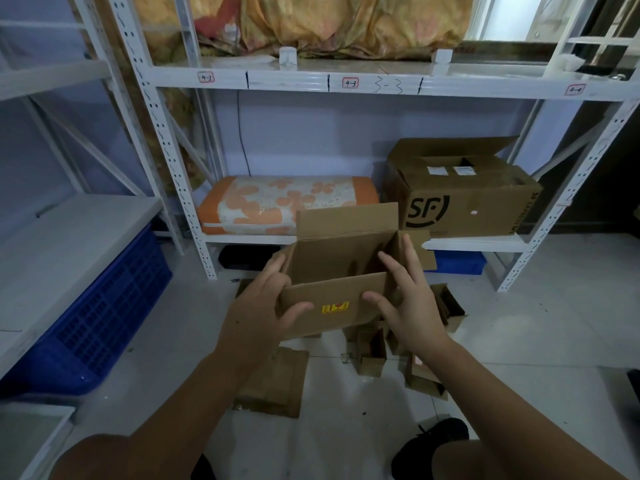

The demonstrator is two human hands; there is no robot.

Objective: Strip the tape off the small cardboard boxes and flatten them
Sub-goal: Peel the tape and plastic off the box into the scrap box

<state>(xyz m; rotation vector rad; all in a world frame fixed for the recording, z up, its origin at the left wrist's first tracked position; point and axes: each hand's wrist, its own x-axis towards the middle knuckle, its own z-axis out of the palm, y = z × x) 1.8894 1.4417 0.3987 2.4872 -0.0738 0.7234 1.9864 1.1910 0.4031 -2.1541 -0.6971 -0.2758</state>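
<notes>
Holding an open small cardboard box (332, 299) up in the air above the floor, the left hand (258, 317) wraps its left end, thumb across the near wall and fingers curled round the corner. The right hand (407, 306) clasps the right end, thumb on the near wall beside a yellow sticker (335, 308), fingers spread over the rim. The flaps stand open, the far one upright. Below, on the white tiled floor (519, 327), lie a flattened cardboard piece (277, 382) and several smaller boxes (372, 351), possibly still taped. Behind, a white metal shelf (346, 83) carries an orange flowered pillow (287, 204) and an SF carton (460, 199). A blue plastic crate (100, 317) sits at left.
</notes>
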